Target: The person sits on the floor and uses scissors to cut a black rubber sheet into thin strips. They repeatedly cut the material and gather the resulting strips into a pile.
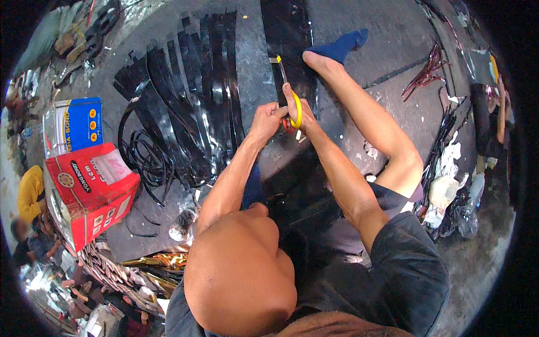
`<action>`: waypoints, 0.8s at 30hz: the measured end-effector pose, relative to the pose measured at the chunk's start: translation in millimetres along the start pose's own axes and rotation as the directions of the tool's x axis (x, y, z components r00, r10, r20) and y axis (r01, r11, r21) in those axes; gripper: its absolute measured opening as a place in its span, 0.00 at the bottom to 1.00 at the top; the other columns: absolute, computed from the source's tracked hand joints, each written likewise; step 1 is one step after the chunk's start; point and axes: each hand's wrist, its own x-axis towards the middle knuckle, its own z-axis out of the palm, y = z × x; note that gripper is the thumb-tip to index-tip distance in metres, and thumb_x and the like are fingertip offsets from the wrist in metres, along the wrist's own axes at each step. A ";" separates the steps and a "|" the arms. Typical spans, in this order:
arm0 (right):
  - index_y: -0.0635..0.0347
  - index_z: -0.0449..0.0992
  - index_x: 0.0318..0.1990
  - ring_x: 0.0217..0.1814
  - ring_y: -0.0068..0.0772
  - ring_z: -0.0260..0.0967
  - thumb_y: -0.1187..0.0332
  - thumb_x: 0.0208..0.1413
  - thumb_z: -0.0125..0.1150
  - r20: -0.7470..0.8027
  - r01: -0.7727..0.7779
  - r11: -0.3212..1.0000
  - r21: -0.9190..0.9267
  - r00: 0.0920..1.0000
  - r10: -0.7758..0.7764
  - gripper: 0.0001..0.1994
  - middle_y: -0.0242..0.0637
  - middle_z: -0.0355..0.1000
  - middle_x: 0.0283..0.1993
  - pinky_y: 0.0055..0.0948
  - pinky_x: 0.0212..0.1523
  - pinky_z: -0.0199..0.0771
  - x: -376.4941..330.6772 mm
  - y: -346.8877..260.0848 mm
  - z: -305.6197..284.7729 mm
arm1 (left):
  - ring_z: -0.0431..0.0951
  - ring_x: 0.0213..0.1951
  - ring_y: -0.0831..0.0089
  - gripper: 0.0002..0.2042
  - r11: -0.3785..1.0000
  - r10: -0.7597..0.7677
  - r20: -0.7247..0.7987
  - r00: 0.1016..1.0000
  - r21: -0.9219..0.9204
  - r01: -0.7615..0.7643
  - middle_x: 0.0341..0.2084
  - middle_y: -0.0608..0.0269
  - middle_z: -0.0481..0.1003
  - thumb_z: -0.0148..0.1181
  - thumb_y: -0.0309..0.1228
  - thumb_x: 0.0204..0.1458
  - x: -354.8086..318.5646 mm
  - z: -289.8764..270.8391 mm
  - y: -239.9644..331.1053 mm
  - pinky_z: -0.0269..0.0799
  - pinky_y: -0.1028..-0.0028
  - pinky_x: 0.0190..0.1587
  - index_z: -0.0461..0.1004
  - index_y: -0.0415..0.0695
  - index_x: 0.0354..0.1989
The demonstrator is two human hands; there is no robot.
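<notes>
My right hand [302,112] is closed round scissors [297,106] with yellow and red handles. Their metal blades point away from me, over a long black sheet [287,28] of smooth, rubber-like material. Close beside it, my left hand [266,120] pinches the near left edge of that sheet; the fingertips partly hide the grip. A small yellow-ended piece [278,59] lies at the blade tips, its kind unclear. Left of the hands, many flat black strips [205,84] are spread side by side on the floor.
A red carton [101,191] and a blue-and-white carton [92,121] stand at the left, near coiled black strips [146,157]. My bent leg [376,123], with a blue sock [345,48], borders the right. Dark red strips [426,73] and crumpled white plastic [446,185] lie farther right. Another person in yellow [31,194] is far left.
</notes>
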 end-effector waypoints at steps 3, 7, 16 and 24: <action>0.70 0.77 0.43 0.33 0.37 0.70 0.20 0.48 0.32 -0.064 0.005 0.992 -0.125 0.998 -0.013 0.52 0.48 0.72 0.28 0.41 0.37 0.70 20.3 -11.1 -7.0 | 0.59 0.19 0.86 0.14 0.999 -0.023 0.041 0.999 -0.044 0.024 0.15 0.77 0.65 0.59 0.33 0.57 -5.5 2.4 5.7 0.52 0.79 0.21 0.70 0.46 0.19; 0.73 0.76 0.41 0.39 0.40 0.67 0.19 0.48 0.29 -0.004 0.071 0.991 -0.113 0.997 -0.072 0.54 0.51 0.71 0.31 0.44 0.44 0.66 34.7 -38.8 -7.8 | 0.57 0.17 0.88 0.12 0.998 0.041 0.049 0.998 -0.048 -0.039 0.15 0.79 0.64 0.57 0.33 0.59 -13.2 -1.0 11.7 0.49 0.81 0.20 0.70 0.49 0.22; 0.74 0.75 0.46 0.42 0.40 0.68 0.18 0.46 0.34 -0.022 0.113 0.990 -0.080 0.993 -0.115 0.56 0.52 0.73 0.37 0.40 0.43 0.66 113.0 -75.4 -16.5 | 0.60 0.20 0.89 0.09 0.999 0.046 0.045 0.998 0.013 -0.046 0.18 0.79 0.68 0.56 0.31 0.59 -39.6 0.1 59.5 0.52 0.81 0.22 0.75 0.44 0.27; 0.74 0.74 0.52 0.56 0.56 0.68 0.16 0.43 0.30 -0.131 0.236 0.971 -0.032 0.962 -0.238 0.59 0.65 0.71 0.51 0.46 0.51 0.66 170.3 -143.2 -14.7 | 0.65 0.26 0.87 0.08 0.998 0.046 0.063 0.997 -0.034 -0.044 0.23 0.74 0.75 0.56 0.29 0.58 -61.0 -9.1 79.4 0.59 0.81 0.29 0.79 0.38 0.33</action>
